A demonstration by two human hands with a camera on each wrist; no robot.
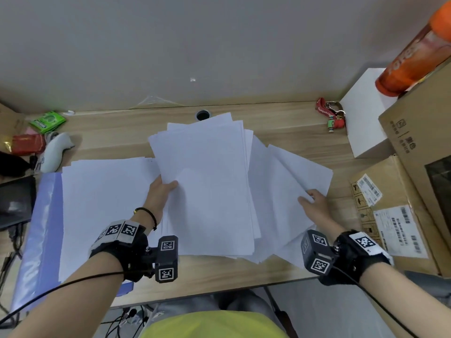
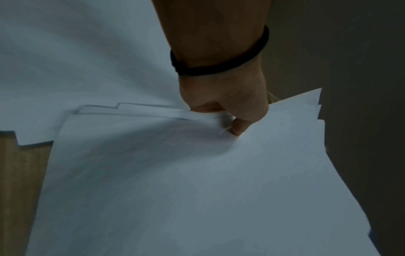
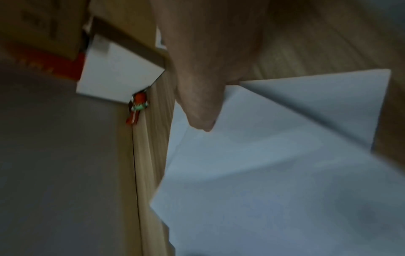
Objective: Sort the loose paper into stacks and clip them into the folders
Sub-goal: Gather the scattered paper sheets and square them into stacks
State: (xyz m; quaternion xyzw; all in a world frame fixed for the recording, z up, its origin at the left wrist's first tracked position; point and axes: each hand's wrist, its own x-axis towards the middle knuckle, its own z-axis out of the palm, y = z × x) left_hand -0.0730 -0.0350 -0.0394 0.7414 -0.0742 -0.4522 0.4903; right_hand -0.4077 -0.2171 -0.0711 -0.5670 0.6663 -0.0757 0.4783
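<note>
A loose pile of white sheets lies fanned out across the middle of the wooden desk. My left hand pinches the left edge of the upper sheets, thumb on top and fingers underneath. My right hand rests on the right-hand sheets with fingers fairly straight, thumb over the paper edge. A second white stack lies to the left on an open blue folder.
Cardboard boxes and a white box stand at the right, with an orange bottle on top. A red keychain lies near the wall. Snack packets, a white controller and a dark device crowd the left.
</note>
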